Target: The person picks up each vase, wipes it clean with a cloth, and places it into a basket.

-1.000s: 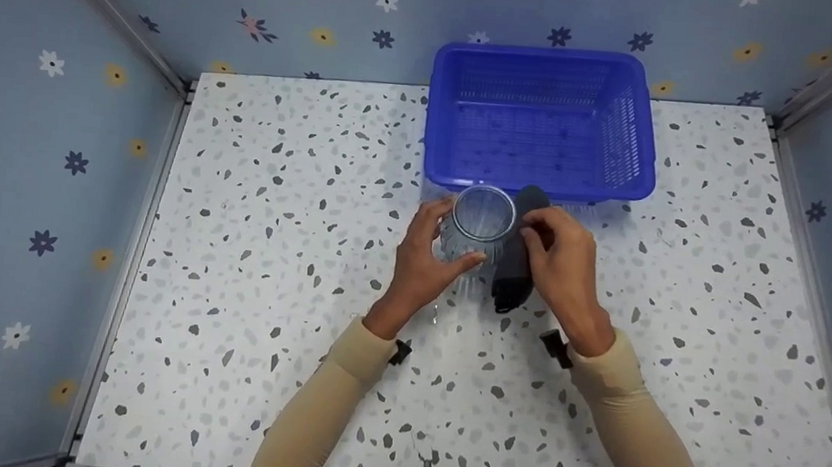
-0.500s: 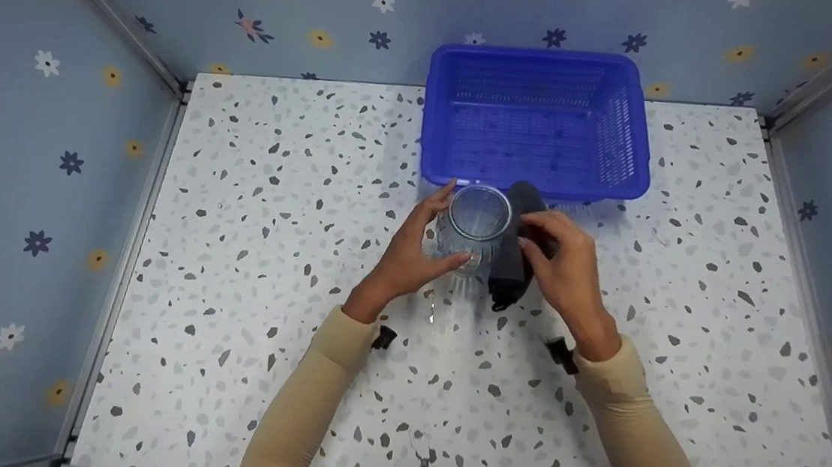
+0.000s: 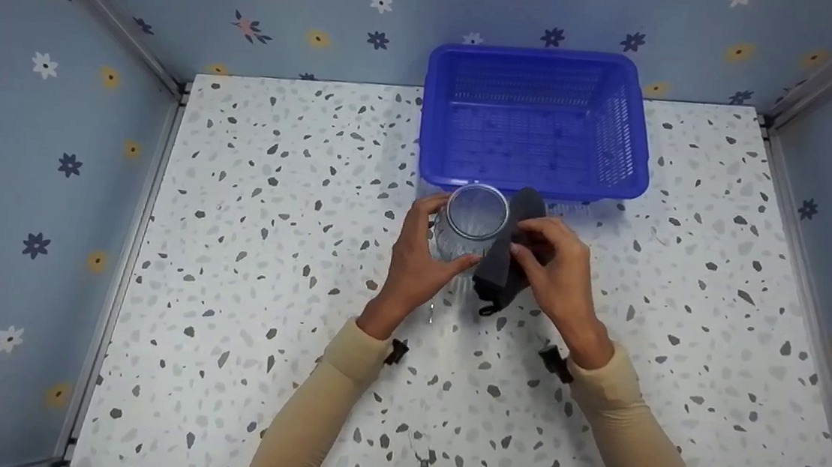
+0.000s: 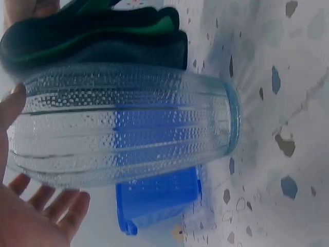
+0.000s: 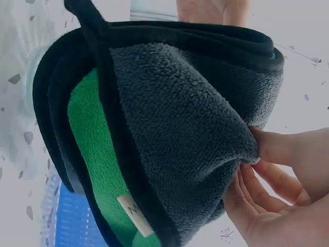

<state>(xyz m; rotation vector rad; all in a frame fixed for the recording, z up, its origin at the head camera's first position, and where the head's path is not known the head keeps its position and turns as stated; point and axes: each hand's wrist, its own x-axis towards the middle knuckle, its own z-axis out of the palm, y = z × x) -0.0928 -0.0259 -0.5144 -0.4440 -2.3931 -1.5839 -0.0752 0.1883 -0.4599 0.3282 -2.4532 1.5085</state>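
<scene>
My left hand (image 3: 415,263) grips a tall clear glass vase (image 3: 450,240) near its rim, thumb on the near side and fingers on the far side. In the left wrist view the ribbed, dimpled vase (image 4: 128,126) looks upright, its narrower base close to the tabletop; whether it touches cannot be told. My right hand (image 3: 562,265) pinches a folded dark grey towel (image 3: 500,267) just right of the vase. Black edging, a green inner face, a hanging loop and a white label (image 5: 135,215) show on the towel (image 5: 175,118) in the right wrist view.
A blue plastic basket (image 3: 533,187) with slotted walls stands behind the vase and towel, close to the back wall. Speckled white tabletop (image 3: 249,249) spreads around the hands. Flower-patterned panels (image 3: 35,193) enclose the left, back and right sides.
The towel's near end has swung left toward the vase, and my right hand has shifted slightly left with it. The vase has moved a little left in my left hand.
</scene>
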